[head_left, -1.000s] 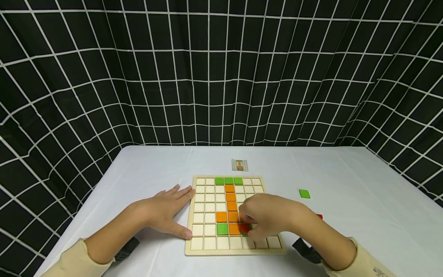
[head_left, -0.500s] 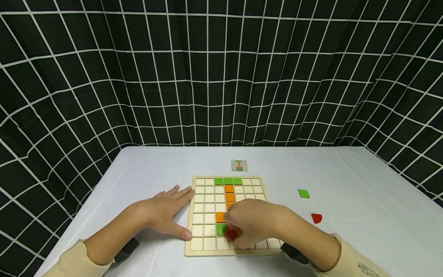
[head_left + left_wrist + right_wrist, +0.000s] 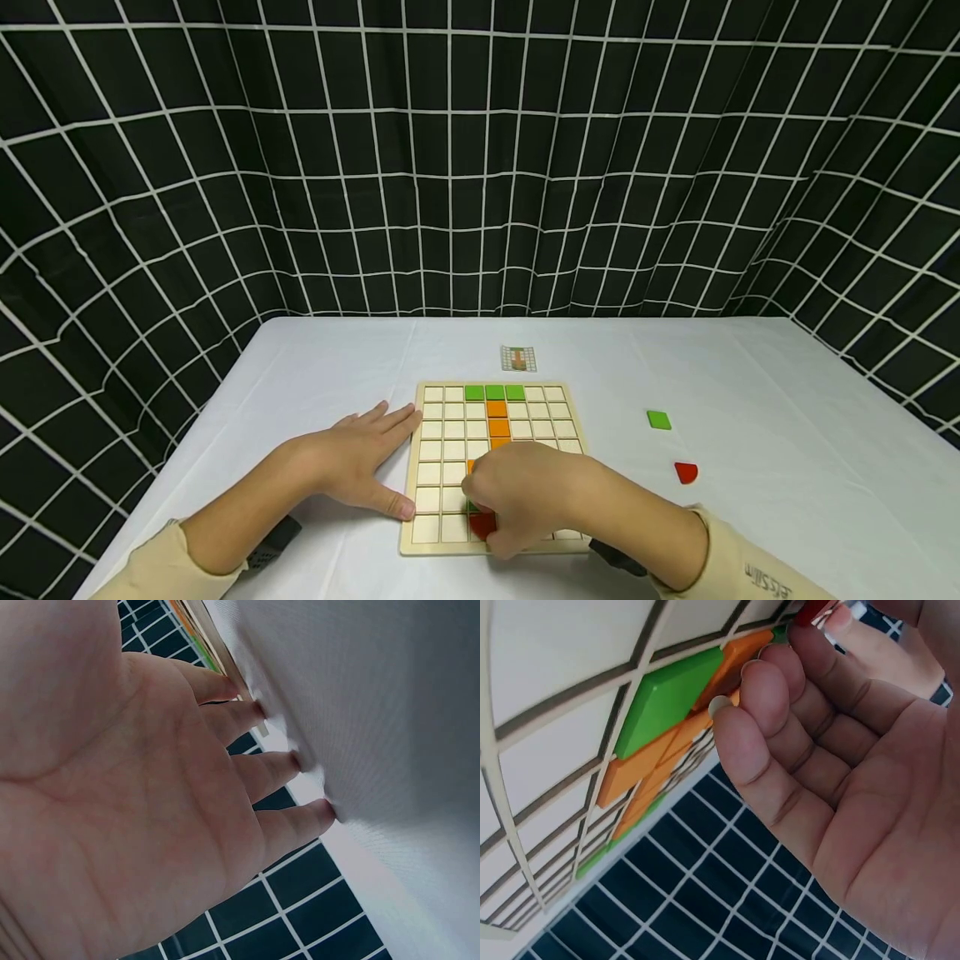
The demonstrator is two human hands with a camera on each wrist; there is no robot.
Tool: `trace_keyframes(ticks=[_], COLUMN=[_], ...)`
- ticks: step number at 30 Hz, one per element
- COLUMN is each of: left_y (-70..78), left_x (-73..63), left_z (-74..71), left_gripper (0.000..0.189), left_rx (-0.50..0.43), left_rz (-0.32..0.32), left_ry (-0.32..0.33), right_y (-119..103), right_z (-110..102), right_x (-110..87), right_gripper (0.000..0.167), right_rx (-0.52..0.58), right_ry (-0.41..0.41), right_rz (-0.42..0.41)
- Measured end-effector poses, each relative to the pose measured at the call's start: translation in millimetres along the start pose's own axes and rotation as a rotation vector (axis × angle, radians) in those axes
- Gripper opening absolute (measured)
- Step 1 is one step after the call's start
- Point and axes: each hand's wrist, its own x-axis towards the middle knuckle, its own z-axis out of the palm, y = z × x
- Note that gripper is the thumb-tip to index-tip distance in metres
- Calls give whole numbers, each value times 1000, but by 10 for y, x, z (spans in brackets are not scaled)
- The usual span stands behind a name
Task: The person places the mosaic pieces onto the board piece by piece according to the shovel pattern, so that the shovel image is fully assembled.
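Observation:
My right hand (image 3: 525, 496) pinches a red tile (image 3: 482, 525) with one rounded side over the front row of a wooden grid board (image 3: 454, 547). In the right wrist view the red tile (image 3: 816, 610) shows at the top, between thumb and fingers, beside the green tile (image 3: 667, 697) and orange tiles (image 3: 634, 769) set in the board. My left hand (image 3: 360, 462) lies spread on the table along the board's left side, thumb and index fingertips at its edge. Green tiles (image 3: 495, 392) and orange tiles (image 3: 498, 427) fill cells at the back and middle; my right hand hides several cells.
A small pattern card (image 3: 518, 358) lies behind the board. To the right, on the white tablecloth (image 3: 750, 417), are a loose green tile (image 3: 659, 420) and a red rounded tile (image 3: 686, 472). A black curtain (image 3: 480, 167) with white grid lines surrounds the table.
My right hand has moved left and nearer to me over the board, carrying the red tile to the front row. The red tile on the cloth has come into sight. My left hand stays put.

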Motion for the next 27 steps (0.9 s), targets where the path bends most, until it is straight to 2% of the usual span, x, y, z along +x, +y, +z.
trace_keyframes(ticks=[9,13,19,27], left_y=[0,1,2,5], left_x=[-4,-5,-5,-4], left_z=[-8,-8,-10,-9], left_gripper=[121,121,121,121], left_rx=[-2,-3,-1,-9], left_rz=[4,0,0,-4], left_ry=[1,-1,-2,-2], right_y=[-7,3,31,28], right_z=[34,38,41,60], right_x=[1,-9,8,-8], right_gripper=[31,30,20,16], right_rx=[-7,-17,31,31], right_ry=[5,37,64,84], right_rz=[9,-23,-126,-131])
